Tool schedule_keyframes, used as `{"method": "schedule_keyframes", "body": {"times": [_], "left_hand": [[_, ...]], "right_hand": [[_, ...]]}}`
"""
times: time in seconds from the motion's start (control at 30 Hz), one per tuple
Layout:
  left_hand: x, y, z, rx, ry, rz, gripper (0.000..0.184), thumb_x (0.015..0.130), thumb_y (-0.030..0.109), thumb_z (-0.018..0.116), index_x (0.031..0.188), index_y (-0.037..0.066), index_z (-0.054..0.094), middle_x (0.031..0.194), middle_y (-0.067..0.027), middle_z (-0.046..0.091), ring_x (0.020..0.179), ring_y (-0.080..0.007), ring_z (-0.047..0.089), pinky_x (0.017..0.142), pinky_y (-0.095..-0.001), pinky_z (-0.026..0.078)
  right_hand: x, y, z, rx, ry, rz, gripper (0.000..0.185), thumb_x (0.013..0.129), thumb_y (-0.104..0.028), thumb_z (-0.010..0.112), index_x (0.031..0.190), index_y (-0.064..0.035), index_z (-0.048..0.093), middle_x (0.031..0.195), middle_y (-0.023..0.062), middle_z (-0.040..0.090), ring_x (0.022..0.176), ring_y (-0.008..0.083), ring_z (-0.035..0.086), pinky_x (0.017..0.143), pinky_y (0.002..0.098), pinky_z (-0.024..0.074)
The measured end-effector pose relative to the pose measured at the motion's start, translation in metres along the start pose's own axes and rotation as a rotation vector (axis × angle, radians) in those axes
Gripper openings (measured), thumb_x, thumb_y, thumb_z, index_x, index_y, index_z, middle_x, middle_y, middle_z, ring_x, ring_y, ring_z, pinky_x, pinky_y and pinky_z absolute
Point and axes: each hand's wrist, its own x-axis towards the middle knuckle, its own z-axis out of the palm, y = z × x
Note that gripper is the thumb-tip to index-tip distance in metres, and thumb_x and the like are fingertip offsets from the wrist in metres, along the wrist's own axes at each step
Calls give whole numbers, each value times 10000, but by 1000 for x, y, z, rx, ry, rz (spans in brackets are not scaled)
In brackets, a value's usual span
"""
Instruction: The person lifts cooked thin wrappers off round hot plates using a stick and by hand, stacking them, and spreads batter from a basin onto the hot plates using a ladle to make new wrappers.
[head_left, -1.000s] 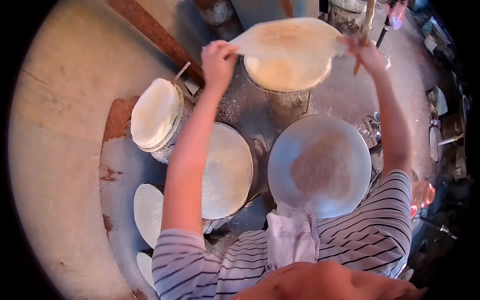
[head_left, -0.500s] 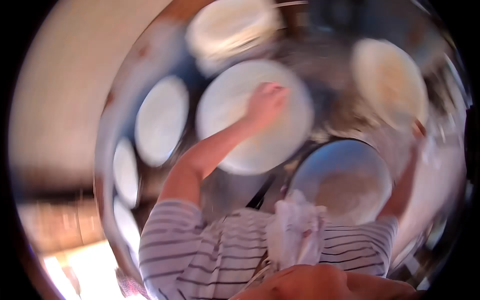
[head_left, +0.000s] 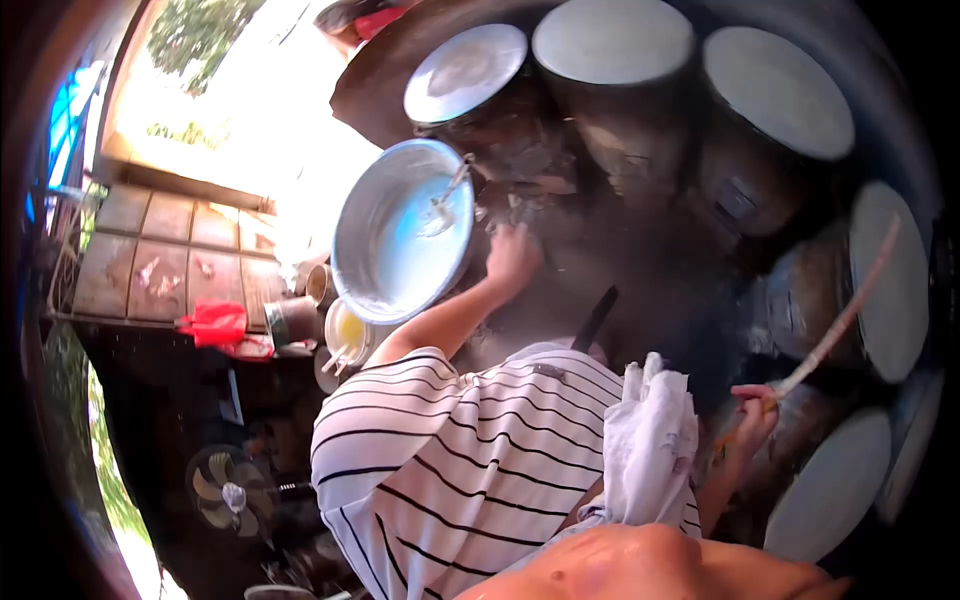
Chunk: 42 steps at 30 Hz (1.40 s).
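Note:
Near the right rim of a large metal basin [head_left: 362, 225] is my left hand [head_left: 514, 262], its fingers curled; what they hold, if anything, is hidden. White liquid and a ladle [head_left: 455, 185] are inside the basin. My right hand [head_left: 756, 415], at the lower right, is closed around a long wooden stick [head_left: 838, 325] that points up and to the right. The stick's far part passes in front of a round white surface [head_left: 890, 285] on a drum-like stand. A white cloth [head_left: 650, 440] hangs at my chest.
Round-topped drums [head_left: 612, 40] curve along the top and right. At the left are a tiled ledge [head_left: 165, 255], a red cloth [head_left: 215, 322], a small tub with yellow contents [head_left: 348, 330] and a fan [head_left: 232, 492]. Part of a person [head_left: 350, 25] shows at the top.
The view has swung round to the basin and the open side. My left hand has left the round tops and come to the basin. The thin sheet held earlier no longer shows in my hands.

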Motion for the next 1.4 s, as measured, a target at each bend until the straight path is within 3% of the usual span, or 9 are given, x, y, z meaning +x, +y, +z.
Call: {"method": "schedule_keyframes", "body": {"times": [0.23, 0.3, 0.4, 0.5, 0.6, 0.87, 1.2, 1.3, 1.4], "left_hand": [[230, -204, 50, -685, 199, -1109, 944, 779, 542, 623, 1418, -8, 199, 1363, -259, 386, 1272, -421, 357, 911, -509, 429], [253, -207, 67, -1018, 204, -1067, 848, 737, 367, 708, 1331, -42, 262, 1282, -186, 444, 1073, -372, 506, 792, -533, 479], [235, -230, 87, -1220, 62, -967, 602, 741, 156, 644, 1215, -37, 328, 1022, -159, 544, 752, -298, 566, 592, -473, 501], [154, -249, 90, -1215, 399, -1086, 465, 758, -25, 444, 1213, 59, 402, 703, -114, 527, 384, -215, 454, 327, -355, 390], [90, -286, 37, -1267, 23, -925, 544, 872, 59, 434, 1399, 138, 323, 661, -44, 462, 393, -140, 417, 353, -297, 384], [147, -376, 51, -700, -86, -309, 527, 888, 114, 425, 1407, 132, 332, 811, -172, 605, 471, -226, 539, 431, -346, 464], [152, -325, 67, -2172, -234, -949, 421, 949, 158, 357, 1361, 204, 286, 595, 12, 328, 430, -64, 333, 344, -211, 286], [153, -323, 78, -2441, -230, -1046, 85, 955, 217, 424, 1001, 160, 468, 587, 29, 333, 423, -57, 311, 359, -200, 312], [157, -333, 97, -3012, -542, -1064, 312, 951, 279, 469, 700, 102, 415, 539, 39, 324, 416, -64, 323, 360, -206, 321]], "right_hand": [[120, -90, 245, -292, -656, 38, 175, 914, -87, 461, 1011, -41, 599, 680, 104, 626, 512, 167, 584, 515, 281, 456], [145, -134, 321, -546, -726, -242, 354, 864, -194, 572, 1201, -87, 563, 910, 205, 644, 910, 377, 614, 754, 381, 489], [164, -148, 461, -633, -837, -716, 457, 859, -181, 531, 1303, -153, 426, 898, 205, 620, 829, 399, 601, 733, 466, 490], [155, -172, 589, -1096, -1005, -663, 291, 888, -160, 461, 1163, -114, 545, 938, 175, 654, 835, 362, 645, 693, 475, 507], [149, -145, 659, -1281, -987, -668, 266, 900, -158, 433, 1105, -80, 583, 956, 166, 664, 867, 324, 659, 702, 456, 519], [89, -142, 640, -1275, -792, -338, 262, 881, -144, 435, 1088, -89, 586, 946, 169, 663, 912, 338, 641, 755, 456, 504], [21, -79, 668, -997, -752, -14, 406, 880, -119, 401, 1275, -111, 493, 1037, 247, 609, 999, 405, 578, 869, 460, 454], [16, -55, 661, -894, -754, -90, 410, 881, -100, 409, 1281, -92, 496, 1041, 253, 598, 967, 395, 574, 836, 447, 453], [9, -41, 649, -736, -745, -106, 411, 903, -120, 418, 1309, -76, 467, 848, 200, 616, 689, 305, 608, 607, 396, 485]]}}
